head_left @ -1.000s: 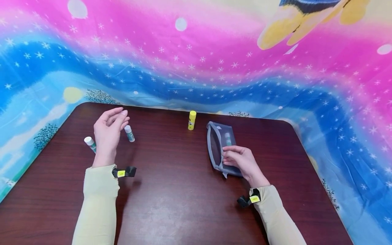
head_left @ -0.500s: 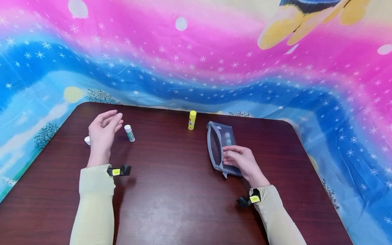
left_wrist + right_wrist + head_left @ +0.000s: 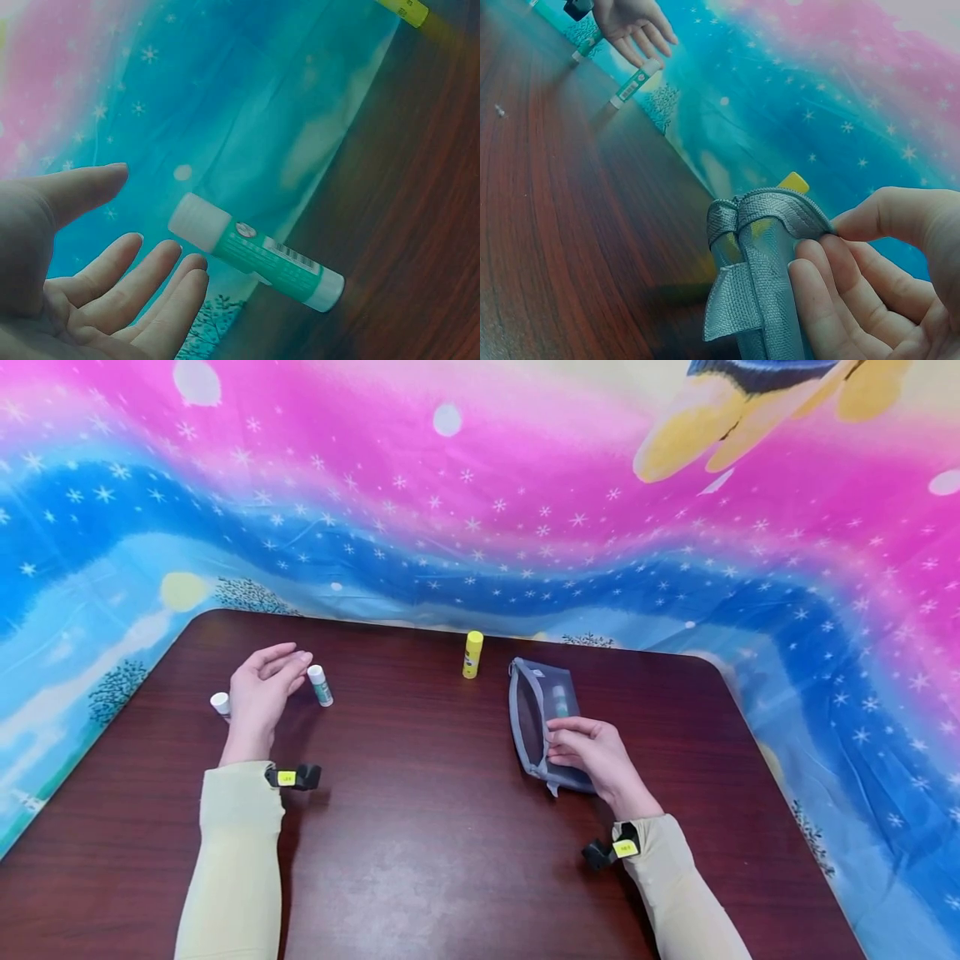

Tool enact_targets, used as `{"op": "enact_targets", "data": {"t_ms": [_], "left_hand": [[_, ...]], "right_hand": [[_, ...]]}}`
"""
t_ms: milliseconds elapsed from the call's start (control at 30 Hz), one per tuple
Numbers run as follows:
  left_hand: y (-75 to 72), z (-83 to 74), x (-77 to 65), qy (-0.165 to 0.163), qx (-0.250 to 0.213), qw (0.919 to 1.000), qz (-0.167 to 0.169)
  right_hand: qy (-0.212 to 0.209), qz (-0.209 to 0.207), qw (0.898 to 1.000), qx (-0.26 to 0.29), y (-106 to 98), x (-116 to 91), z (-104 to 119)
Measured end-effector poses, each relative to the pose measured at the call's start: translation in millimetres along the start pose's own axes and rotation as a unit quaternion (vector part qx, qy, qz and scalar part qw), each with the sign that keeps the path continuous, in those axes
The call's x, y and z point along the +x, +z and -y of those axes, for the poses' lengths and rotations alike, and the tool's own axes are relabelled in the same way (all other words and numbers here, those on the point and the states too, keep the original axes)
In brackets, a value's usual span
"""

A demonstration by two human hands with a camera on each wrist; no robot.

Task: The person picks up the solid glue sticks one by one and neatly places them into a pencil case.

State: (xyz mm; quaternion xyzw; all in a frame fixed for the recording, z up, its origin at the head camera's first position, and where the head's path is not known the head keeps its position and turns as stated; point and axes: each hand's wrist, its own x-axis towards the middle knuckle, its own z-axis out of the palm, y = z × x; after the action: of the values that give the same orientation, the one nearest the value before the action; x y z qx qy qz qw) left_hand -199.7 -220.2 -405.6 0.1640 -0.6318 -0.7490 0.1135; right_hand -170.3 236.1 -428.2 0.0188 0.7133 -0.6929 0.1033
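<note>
My left hand [image 3: 258, 697] hovers at the table's far left, thumb apart from its relaxed fingers, holding nothing. Just beyond its fingertips stands a green and white glue stick [image 3: 266, 259] with a white cap. Another white-capped glue stick [image 3: 221, 702] shows partly behind that hand, the rest of it hidden. On the right, my right hand [image 3: 588, 752] pinches the zippered edge of a grey mesh pencil pouch [image 3: 562, 693] between thumb and fingers. The pouch's mouth gapes toward the left, and a green and white glue stick [image 3: 560, 700] shows through its mesh.
A yellow glue stick [image 3: 472, 654] stands upright near the back edge of the dark wooden table [image 3: 405, 793], left of the pouch. Behind the table hangs a colourful printed cloth [image 3: 420, 527], which also runs down both sides.
My left hand drifted left, then came back right toward the nearer glue stick, ending slightly lower than at first. My right hand keeps its pinch on the pencil pouch, unmoved.
</note>
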Motion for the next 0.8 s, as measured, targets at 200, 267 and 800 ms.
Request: {"op": "enact_targets", "data": {"t_ms": [200, 267, 800], "left_hand": [[-4.2, 4.9, 1.5, -0.022, 0.019, 0.9989, 0.036], [-6.0, 5.7, 2.1, -0.035, 0.039, 0.9971, 0.054], [-10.3, 22.8, 10.2, -0.033, 0.217, 0.9729, 0.073]], "right_hand": [[-0.001, 0.001, 1.0, 0.006, 0, 0, 0], [0.0, 0.001, 1.0, 0.006, 0, 0, 0], [0.001, 0.005, 1.0, 0.0, 1, 0, 0]]}}
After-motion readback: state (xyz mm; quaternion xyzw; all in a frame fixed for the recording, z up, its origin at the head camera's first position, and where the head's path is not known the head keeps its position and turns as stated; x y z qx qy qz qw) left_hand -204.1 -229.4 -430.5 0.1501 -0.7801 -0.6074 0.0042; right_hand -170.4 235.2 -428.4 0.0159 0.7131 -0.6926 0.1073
